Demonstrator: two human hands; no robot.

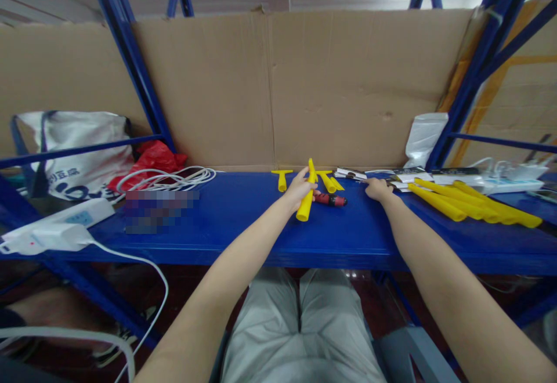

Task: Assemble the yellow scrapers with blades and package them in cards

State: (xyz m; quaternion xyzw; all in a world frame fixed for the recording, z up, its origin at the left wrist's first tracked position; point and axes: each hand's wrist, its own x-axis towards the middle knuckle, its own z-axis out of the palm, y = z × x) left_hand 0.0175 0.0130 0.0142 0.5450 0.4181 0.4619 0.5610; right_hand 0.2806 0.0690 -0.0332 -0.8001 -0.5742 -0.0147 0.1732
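My left hand is closed around a yellow plastic tube, held slightly off the blue shelf and tilted away from me. A red and black piece lies just right of it. My right hand rests on the shelf with its fingers curled at the edge of some flat black and white packets; what it grips is hidden. Two short yellow T-shaped parts lie behind the left hand.
A bundle of long yellow tubes lies at the right, beside a white power strip. At the left are a coiled white cable, a red bag, a white tote bag and white power strips. Cardboard backs the shelf.
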